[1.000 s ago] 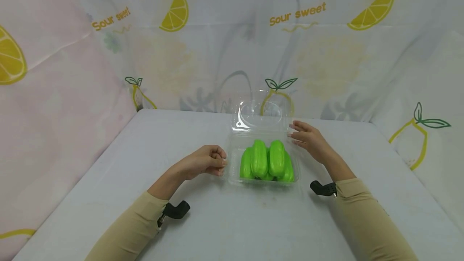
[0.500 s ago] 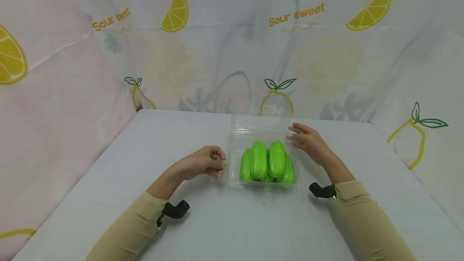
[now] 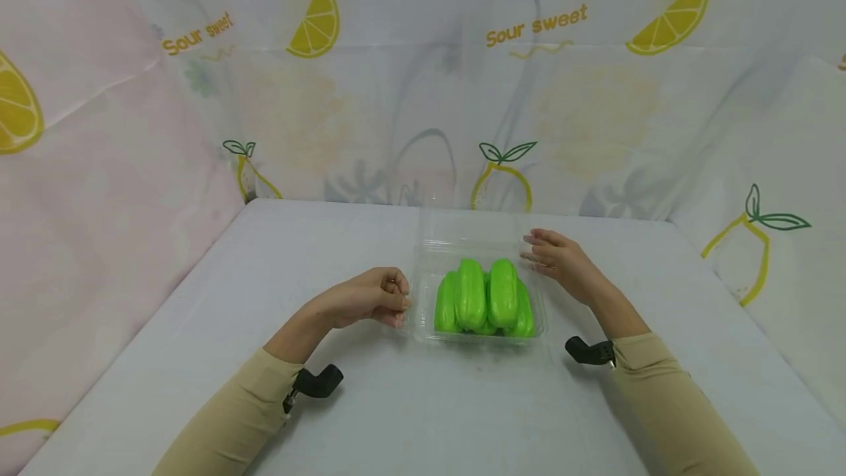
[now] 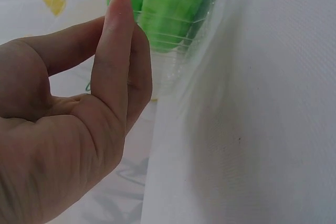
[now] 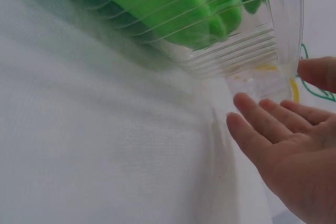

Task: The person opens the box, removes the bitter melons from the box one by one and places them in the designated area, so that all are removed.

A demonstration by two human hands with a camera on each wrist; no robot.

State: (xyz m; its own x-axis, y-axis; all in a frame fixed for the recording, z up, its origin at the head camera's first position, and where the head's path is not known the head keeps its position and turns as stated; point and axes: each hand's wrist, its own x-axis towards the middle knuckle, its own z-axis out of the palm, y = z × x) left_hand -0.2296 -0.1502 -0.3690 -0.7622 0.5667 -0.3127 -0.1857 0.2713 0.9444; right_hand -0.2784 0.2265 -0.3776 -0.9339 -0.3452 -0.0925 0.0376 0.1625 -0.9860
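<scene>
A clear plastic clamshell box (image 3: pixel 423 325) sits on the table in the head view, its see-through lid (image 3: pixel 472 226) raised at the back. Inside are several glossy, bright green, elongated pieces (image 3: pixel 471 296), two lying on top of the others. My left hand (image 3: pixel 370 296) pinches the box's left rim between thumb and fingers, as the left wrist view also shows. At the back right corner is my right hand (image 3: pixel 562 259), its fingers extended and spread. In the right wrist view its thumb is right at the rim, the other fingers below and apart from the box's side.
A white cloth covers the table (image 3: pixel 396 417). Behind and at the sides hang curtains (image 3: pixel 390 94) printed with lemons and lettering. Black wrist mounts (image 3: pixel 320 382) stick out from both sleeves.
The lid's top edge has dropped lower in the head view. My right hand has come slightly nearer to me. The left hand keeps its pinch on the rim, almost still.
</scene>
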